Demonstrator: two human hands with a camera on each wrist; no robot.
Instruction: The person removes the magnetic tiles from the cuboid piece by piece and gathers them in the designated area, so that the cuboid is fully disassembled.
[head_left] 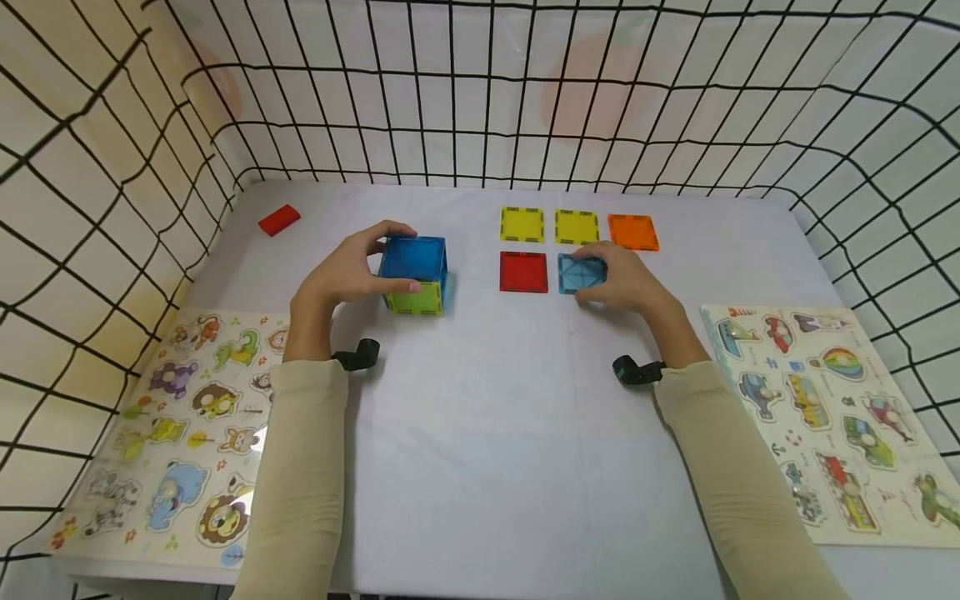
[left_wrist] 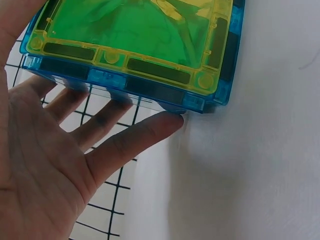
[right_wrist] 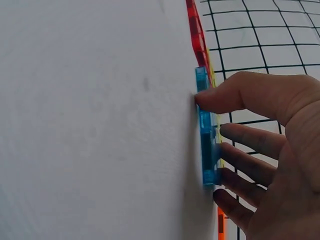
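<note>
A cube built of translucent magnetic tiles (head_left: pixel 413 260) stands on the left half of the table, with a blue top and a yellow-green front. My left hand (head_left: pixel 336 268) grips it, thumb along the front face and fingers behind. From the left wrist, the yellow-framed tile (left_wrist: pixel 135 62) shows against the cube's blue edges. My right hand (head_left: pixel 628 279) pinches a light blue square tile (head_left: pixel 577 272) between thumb and fingers, low over the table. Seen edge-on in the right wrist view, this blue tile (right_wrist: pixel 206 145) has the thumb on its near edge.
Beside the light blue tile lies a red tile (head_left: pixel 523 272). Behind are two yellow tiles (head_left: pixel 522 225) and an orange tile (head_left: pixel 633 232). A curved red piece (head_left: pixel 279 220) lies far left. Sticker-like picture boards flank both sides, an animal board (head_left: pixel 183 433) and a vehicle board (head_left: pixel 832 417). Black wire mesh (head_left: pixel 487 129) encloses the table.
</note>
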